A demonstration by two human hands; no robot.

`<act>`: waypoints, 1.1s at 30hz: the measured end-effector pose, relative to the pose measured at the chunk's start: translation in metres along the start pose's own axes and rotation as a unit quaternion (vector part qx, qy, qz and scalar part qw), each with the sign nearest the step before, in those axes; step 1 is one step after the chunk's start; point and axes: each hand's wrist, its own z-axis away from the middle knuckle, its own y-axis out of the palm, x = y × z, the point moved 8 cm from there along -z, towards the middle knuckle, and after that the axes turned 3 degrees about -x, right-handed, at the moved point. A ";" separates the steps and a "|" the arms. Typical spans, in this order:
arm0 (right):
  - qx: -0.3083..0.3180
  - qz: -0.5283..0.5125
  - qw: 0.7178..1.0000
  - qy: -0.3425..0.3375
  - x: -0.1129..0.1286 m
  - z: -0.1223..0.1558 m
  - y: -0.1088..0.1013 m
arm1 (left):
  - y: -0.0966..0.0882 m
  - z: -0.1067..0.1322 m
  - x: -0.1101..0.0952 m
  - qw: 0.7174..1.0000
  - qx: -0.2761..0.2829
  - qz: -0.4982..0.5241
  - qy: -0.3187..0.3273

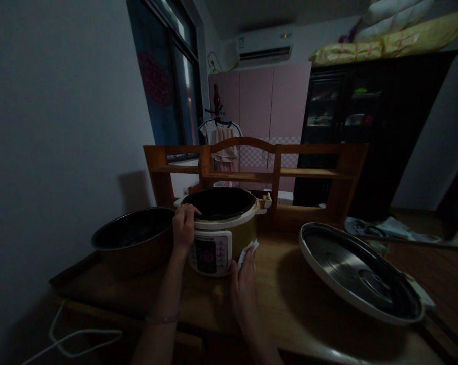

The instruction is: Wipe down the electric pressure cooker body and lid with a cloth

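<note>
An electric pressure cooker (236, 246) with a green body, white rim and front control panel stands lidless on the wooden desk (278, 299); its inside looks dark. My left hand (184, 223) grips the cooker's rim at the left front, fingers bent over the edge. Low on the cooker's right side, my right hand (245, 271) presses a folded white tissue (248, 252) against the body. Left of the cooker sits a dark inner pot (133, 248). To the right, the round lid (358, 274) rests with its metal underside up.
A wooden shelf rack (244, 176) runs along the back of the desk. The wall (61, 126) borders the left side. A white cord (86, 332) hangs at the lower left. Behind stand pink wardrobe doors (255, 101) and a black cabinet (399, 116).
</note>
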 end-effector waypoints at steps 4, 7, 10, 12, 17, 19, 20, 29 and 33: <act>-0.002 0.005 1.000 0.002 -0.001 0.000 0.001 | 0.000 0.000 0.000 1.000 0.003 0.001 0.000; 0.000 0.007 1.000 0.006 -0.002 0.001 0.002 | 0.000 0.000 0.000 1.000 0.004 0.001 0.001; -0.003 0.009 1.000 0.006 -0.002 0.001 0.003 | 0.000 0.001 0.002 1.000 0.005 0.005 -0.001; -0.004 0.011 1.000 0.008 -0.002 0.001 0.002 | 0.000 0.001 0.004 1.000 0.006 0.004 -0.001; 0.008 0.021 1.000 0.011 0.004 0.000 0.000 | 0.000 0.001 0.005 1.000 0.015 -0.003 0.009; 0.008 0.031 0.999 -0.010 0.010 0.000 -0.001 | 0.000 0.001 0.004 1.000 0.020 -0.003 0.014; 0.004 0.037 0.999 -0.023 0.013 0.000 -0.002 | 0.000 0.001 0.004 1.000 0.022 -0.004 0.015; 0.006 0.062 0.996 -0.069 0.022 0.001 -0.004 | 0.001 0.002 0.003 0.999 0.031 -0.005 0.022; 0.005 0.060 0.996 -0.061 0.021 0.000 -0.004 | 0.001 0.001 0.000 0.999 0.035 -0.005 0.027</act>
